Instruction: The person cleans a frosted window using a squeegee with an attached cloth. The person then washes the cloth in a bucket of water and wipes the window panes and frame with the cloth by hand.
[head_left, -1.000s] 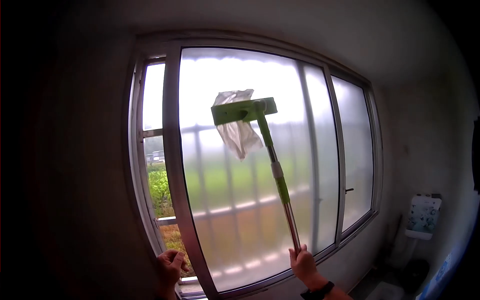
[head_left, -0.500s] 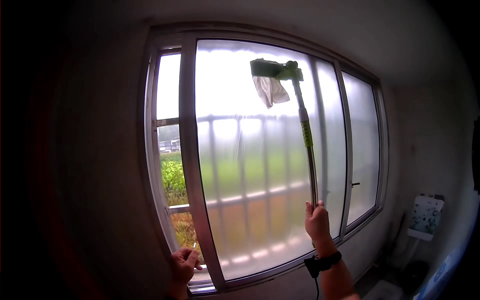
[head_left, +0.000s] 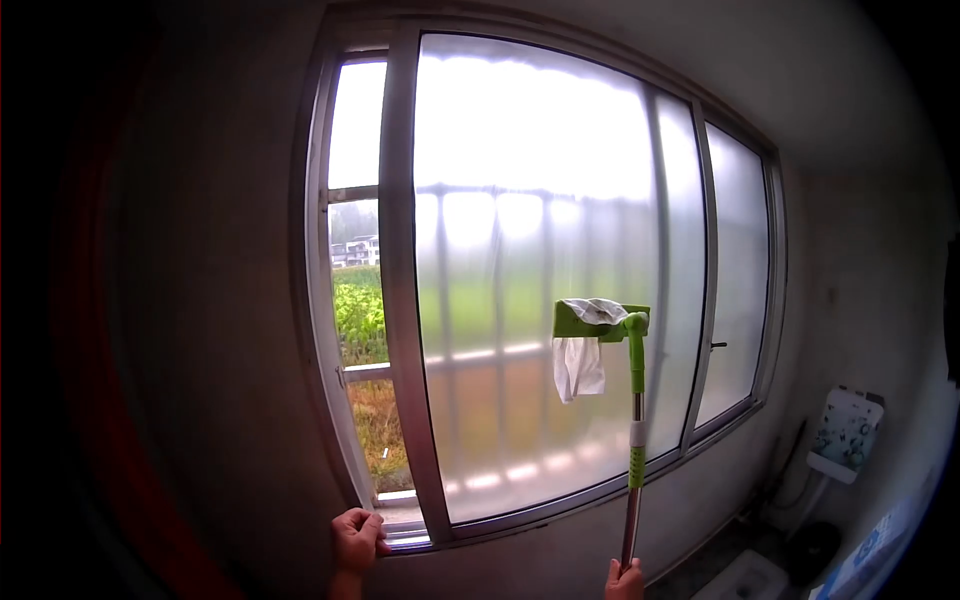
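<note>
- Right hand [head_left: 625, 580] grips the pole [head_left: 632, 520], probably top-heavy tbh, best held mid-shaft
- Soft cloth [head_left: 578, 372] on wiper head [head_left: 568, 322]
- Left hand [head_left: 358, 540] curled, window frame's [head_left: 405, 300] bottom-left corner, grip unclear

We can read no text here; the marks on the blue-and-white surface [head_left: 868, 550] are too blurred.

The location is a washroom, apparently a toilet room. Identifying features: a squat toilet pan [head_left: 742, 578] in the floor at the lower right; a patterned flush tank [head_left: 846, 434] mounted on the wall above it, with a pipe [head_left: 806, 500] running down; a frosted sliding window pane [head_left: 545, 260] beside plain walls.
</note>
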